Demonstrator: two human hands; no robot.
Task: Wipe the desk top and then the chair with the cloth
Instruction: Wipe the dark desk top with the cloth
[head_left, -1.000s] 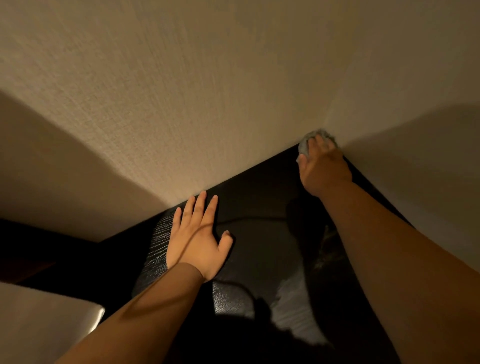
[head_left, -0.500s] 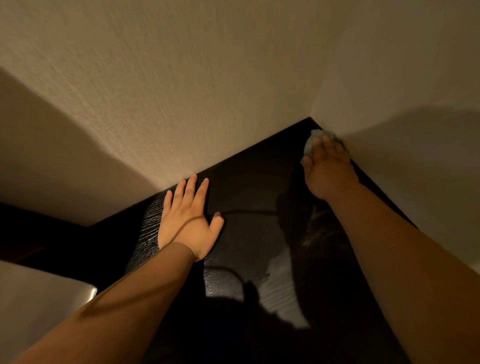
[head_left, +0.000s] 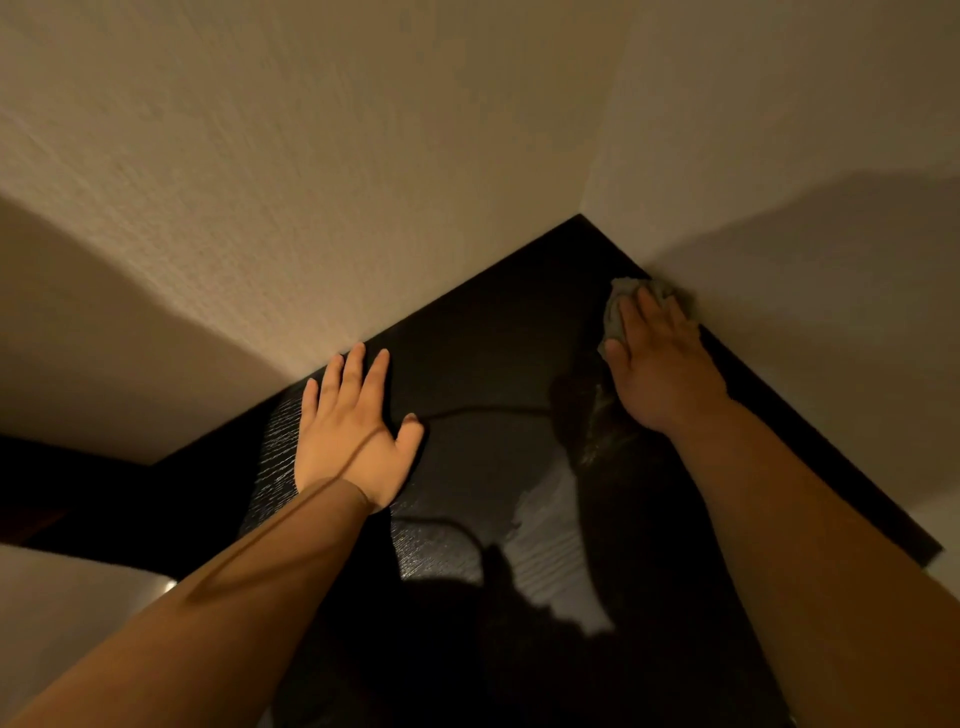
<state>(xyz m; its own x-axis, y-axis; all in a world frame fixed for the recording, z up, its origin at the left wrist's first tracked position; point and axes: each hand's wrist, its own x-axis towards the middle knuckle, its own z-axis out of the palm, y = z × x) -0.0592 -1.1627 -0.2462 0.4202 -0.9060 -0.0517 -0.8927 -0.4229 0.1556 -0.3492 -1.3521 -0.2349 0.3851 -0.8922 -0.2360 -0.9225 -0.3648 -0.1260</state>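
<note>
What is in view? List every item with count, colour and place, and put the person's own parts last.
desk top: one, black with a wood grain, fills the middle and fits into the wall corner
walls: two, beige and textured, meeting at the far corner of the desk
cloth: one, grey, bunched on the desk against the right wall
pale surface: one, light grey, lower left; cannot tell what it is
left hand: one, flat on the desk, fingers spread, empty
right hand: one, pressing on the cloth
</note>
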